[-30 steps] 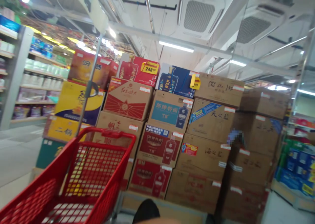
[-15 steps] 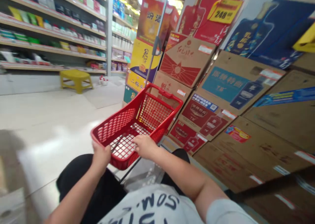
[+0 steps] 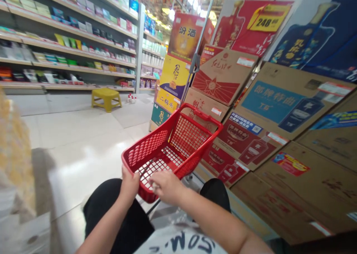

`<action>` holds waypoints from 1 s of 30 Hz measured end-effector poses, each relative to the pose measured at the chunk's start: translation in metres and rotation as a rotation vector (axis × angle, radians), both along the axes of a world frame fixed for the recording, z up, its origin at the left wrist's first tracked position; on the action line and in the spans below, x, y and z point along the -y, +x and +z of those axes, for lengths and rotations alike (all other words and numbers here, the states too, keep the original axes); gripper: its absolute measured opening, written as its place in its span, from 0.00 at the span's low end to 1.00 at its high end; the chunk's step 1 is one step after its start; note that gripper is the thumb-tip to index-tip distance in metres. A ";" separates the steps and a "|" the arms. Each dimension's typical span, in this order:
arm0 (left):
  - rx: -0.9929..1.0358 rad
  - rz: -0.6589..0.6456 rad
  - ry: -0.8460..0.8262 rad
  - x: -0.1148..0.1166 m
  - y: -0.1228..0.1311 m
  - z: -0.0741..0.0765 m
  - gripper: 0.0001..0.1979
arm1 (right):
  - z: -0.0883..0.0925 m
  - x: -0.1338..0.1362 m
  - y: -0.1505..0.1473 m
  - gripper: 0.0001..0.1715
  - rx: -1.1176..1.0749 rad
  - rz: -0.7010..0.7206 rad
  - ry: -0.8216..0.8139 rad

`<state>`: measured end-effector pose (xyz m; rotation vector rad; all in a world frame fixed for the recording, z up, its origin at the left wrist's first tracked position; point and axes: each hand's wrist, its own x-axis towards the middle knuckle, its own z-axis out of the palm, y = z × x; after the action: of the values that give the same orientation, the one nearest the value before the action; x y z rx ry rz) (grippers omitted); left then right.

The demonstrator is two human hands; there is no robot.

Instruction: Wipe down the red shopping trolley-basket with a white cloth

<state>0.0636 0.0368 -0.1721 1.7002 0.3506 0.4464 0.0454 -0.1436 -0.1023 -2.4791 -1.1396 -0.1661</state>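
A red mesh shopping cart basket (image 3: 173, 146) stands in front of me, empty. My left hand (image 3: 128, 182) is closed round its near left rim. My right hand (image 3: 166, 185) rests curled over the near rim, a little to the right. A grey metal pole (image 3: 199, 45) rises from the cart's far side. My legs in black trousers (image 3: 122, 216) show below the basket.
A tall stack of liquor cartons (image 3: 267, 109) rises close on the right, with a yellow 248 price tag (image 3: 267, 20) on top. Store shelves (image 3: 61, 45) line the left. A yellow stool (image 3: 106, 97) stands on the pale tiled floor (image 3: 78, 142). A blurred yellowish thing (image 3: 13, 157) fills the left edge.
A second ago only the cart and cartons showed and no hands. Then the view swung down and left; now both hands grip the cart rim, and the view has shifted slightly right.
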 end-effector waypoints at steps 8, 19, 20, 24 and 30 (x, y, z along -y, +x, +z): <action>0.014 -0.056 -0.113 -0.020 0.005 0.013 0.37 | 0.007 0.016 0.018 0.20 0.003 -0.175 0.043; -0.027 -0.146 -0.191 -0.047 0.016 0.021 0.37 | 0.005 -0.003 0.006 0.23 0.065 -0.153 0.126; -0.023 -0.152 -0.196 -0.047 0.016 0.021 0.37 | 0.006 -0.006 0.004 0.23 0.060 -0.140 0.132; -0.060 -0.145 -0.211 -0.049 0.017 0.021 0.34 | 0.010 -0.015 -0.009 0.28 0.081 0.072 0.124; -0.219 0.023 -0.158 -0.051 0.023 0.007 0.28 | -0.006 -0.002 0.009 0.26 0.072 -0.052 0.213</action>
<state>0.0869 0.0875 -0.1654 1.5950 0.5510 0.2418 0.0543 -0.1414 -0.1082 -2.3311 -1.0285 -0.3751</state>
